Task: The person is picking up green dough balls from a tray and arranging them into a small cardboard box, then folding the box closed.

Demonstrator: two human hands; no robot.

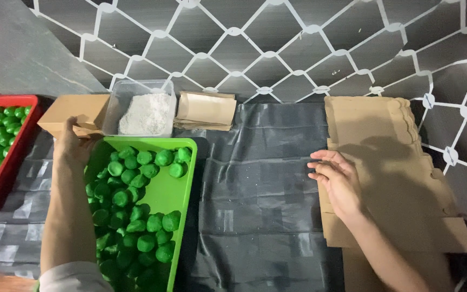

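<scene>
A: What is the biggest thing laid out here?

B: The worktop (260, 178), under a dark grey sheet. Take the green tray (175, 189) as the marker. Well to its right lies a stack of flat brown cardboard blanks (396, 178), the widest thing on the sheet.

A: And the tray itself?

B: It is bright green and holds many small green balls (136, 211), heaped toward its left side. To its left sits a red tray (14, 146) with more green balls.

A: What lies behind the green tray?

B: A clear plastic tub (144, 111) of white powder just behind it. A folded brown box (76, 113) stands at the tray's back left corner, and a small pile of brown paper pouches (205, 111) lies behind its right corner.

A: Where are the hands?

B: The left hand (74, 146) is at the tray's back left corner, fingers curled over the edge of the brown box, gripping it. The right hand (337, 178) is far right of the tray, open and flat, fingers loosely spread, resting on the left edge of the cardboard blanks.
</scene>
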